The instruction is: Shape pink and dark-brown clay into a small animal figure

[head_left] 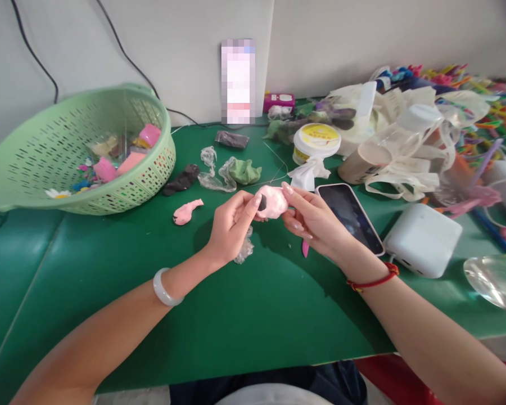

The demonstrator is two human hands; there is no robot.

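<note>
Between both hands, above the green table, is a pink lump of modelling clay (274,202) with a dark spot at its left end. My left hand (233,225) pinches that end between thumb and fingers. The other end is gripped by the fingertips of my right hand (314,219). A smaller pink clay piece (184,212) with dark marks and a narrow tail lies on the table to the left. Crumpled clear plastic (244,248) lies under the hands, partly hidden by the left one. A pink tool (306,248) shows below my right hand.
A green basket (164,169) with colourful pieces stands at left. Behind the hands are green clay (245,171), dark packets (182,180) and a lidded tub (316,145). To the right lie a phone (349,216), a white box (424,241) and plastic bags (405,129). Another phone (238,81) leans against the wall.
</note>
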